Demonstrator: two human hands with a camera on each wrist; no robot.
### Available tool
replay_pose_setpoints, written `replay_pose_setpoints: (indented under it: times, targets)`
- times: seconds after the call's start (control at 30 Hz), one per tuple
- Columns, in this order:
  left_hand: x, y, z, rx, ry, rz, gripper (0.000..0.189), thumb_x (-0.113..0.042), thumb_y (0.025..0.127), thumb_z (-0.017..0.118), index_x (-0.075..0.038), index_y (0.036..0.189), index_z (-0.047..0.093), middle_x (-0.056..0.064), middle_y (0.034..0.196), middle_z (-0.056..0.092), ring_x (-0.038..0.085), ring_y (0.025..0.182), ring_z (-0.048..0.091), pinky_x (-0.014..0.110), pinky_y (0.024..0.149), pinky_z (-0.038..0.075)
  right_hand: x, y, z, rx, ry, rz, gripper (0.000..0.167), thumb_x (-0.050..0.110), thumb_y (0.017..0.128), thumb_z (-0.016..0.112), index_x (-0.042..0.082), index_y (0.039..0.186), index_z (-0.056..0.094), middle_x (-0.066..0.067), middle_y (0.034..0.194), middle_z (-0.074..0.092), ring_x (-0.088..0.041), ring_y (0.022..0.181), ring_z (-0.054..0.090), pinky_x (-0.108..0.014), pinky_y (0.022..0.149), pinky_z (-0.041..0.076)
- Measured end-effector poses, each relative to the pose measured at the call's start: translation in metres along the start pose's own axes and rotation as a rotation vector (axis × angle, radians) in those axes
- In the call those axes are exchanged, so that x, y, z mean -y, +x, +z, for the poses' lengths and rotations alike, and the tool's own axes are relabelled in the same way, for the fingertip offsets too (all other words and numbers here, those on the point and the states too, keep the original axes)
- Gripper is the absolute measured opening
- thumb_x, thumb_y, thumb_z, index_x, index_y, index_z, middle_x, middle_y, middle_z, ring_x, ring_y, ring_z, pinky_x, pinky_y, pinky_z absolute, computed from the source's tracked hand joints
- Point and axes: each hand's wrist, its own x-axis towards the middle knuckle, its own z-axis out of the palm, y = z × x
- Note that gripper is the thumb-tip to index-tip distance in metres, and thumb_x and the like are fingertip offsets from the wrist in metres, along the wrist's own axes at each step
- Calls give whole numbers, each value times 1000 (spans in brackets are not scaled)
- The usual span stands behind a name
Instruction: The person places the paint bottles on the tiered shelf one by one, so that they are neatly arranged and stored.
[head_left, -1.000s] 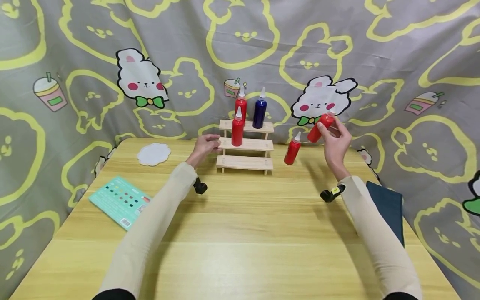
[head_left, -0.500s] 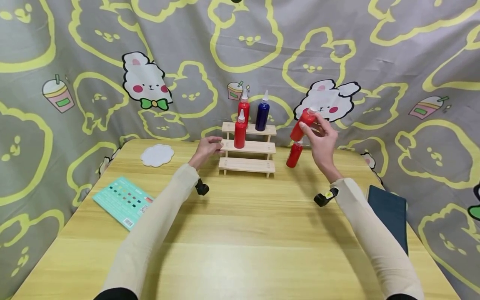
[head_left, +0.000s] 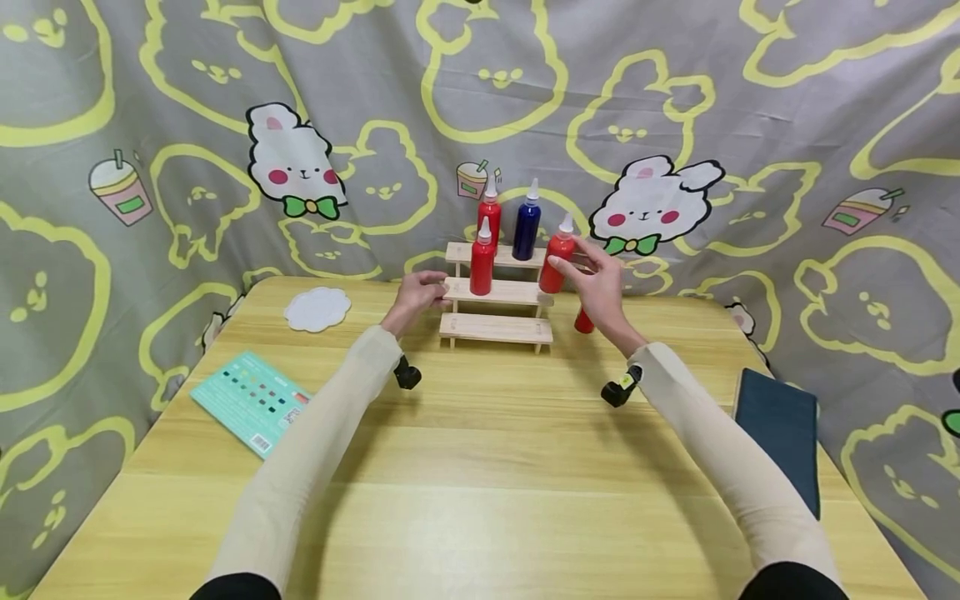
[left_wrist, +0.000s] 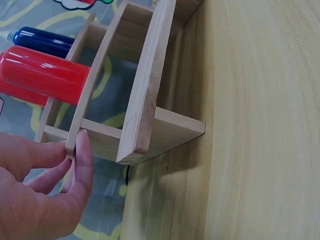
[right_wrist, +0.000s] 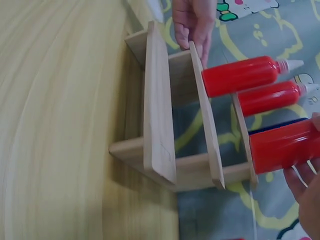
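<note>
A three-step wooden display stand [head_left: 495, 327] stands at the back of the table. My left hand [head_left: 415, 300] pinches the left end of its middle step between thumb and fingers, plain in the left wrist view. With my right hand [head_left: 602, 292] I grip a red squeeze bottle [head_left: 556, 268] with a pale nozzle, nearly upright at the middle step's right end. Whether its base touches the wood I cannot tell. Another red bottle [head_left: 482, 268] stands on the middle step's left. Behind, the top step bears a red bottle [head_left: 490, 215] and a dark blue bottle [head_left: 527, 232].
One more red bottle [head_left: 583, 322] stands on the table right of the stand, mostly hidden behind my right hand. A white scalloped mat [head_left: 317, 309] and a teal colour-chart box [head_left: 251, 400] lie left. On the right lies a dark folder [head_left: 778, 433]. A patterned curtain [head_left: 375, 67] hangs behind.
My right hand has carried the red bottle leftward and down from the right side to the stand, and the bottle has turned from tilted to nearly upright. My left hand stays on the stand.
</note>
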Motion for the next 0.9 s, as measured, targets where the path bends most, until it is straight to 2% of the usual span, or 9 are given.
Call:
replay_pose_setpoints:
  times: [0.17, 0.3, 0.43, 0.63, 0.73, 0.9]
  targets:
    - [1, 0, 0, -1, -18, 2, 40, 5, 102, 58, 9, 142, 57, 30, 139, 59, 19, 81, 72, 54, 113, 54, -3, 1, 13, 11, -2, 22, 49, 5, 93, 79, -3, 139, 65, -27, 134, 67, -41, 120, 67, -22, 98, 62]
    - [0, 0, -1, 4, -23, 1, 40, 6, 102, 57, 9, 143, 57, 30, 139, 59, 19, 80, 69, 53, 113, 54, -27, 10, 22, 1, 9, 24, 48, 14, 92, 83, 4, 136, 69, -22, 130, 70, -34, 115, 70, -22, 94, 63]
    - [0, -2, -1, 3, -16, 4, 41, 6, 102, 57, 9, 143, 56, 31, 140, 58, 25, 87, 71, 51, 112, 56, -43, 17, 30, 10, 12, 45, 49, 20, 90, 86, 11, 136, 71, -17, 130, 72, -23, 110, 71, -20, 91, 63]
    - [2, -2, -2, -9, -22, 6, 41, 7, 102, 58, 10, 142, 57, 31, 139, 59, 30, 93, 73, 52, 111, 56, -47, 18, 40, 30, 3, 64, 52, 18, 91, 85, 10, 140, 68, -19, 136, 68, -32, 118, 69, -25, 95, 64]
    - [2, -1, -3, -12, -22, 1, 41, 6, 102, 58, 9, 142, 58, 31, 137, 60, 26, 87, 73, 52, 111, 56, -48, 17, 44, 41, -10, 63, 52, 18, 91, 85, 9, 139, 68, -19, 136, 68, -35, 120, 69, -28, 99, 63]
    - [2, 2, -2, -9, -21, 4, 40, 5, 102, 59, 8, 142, 58, 31, 137, 60, 13, 74, 70, 51, 111, 57, -49, 15, 49, 13, -66, 48, 52, 19, 91, 85, 9, 140, 68, -18, 132, 71, -34, 118, 71, -34, 101, 63]
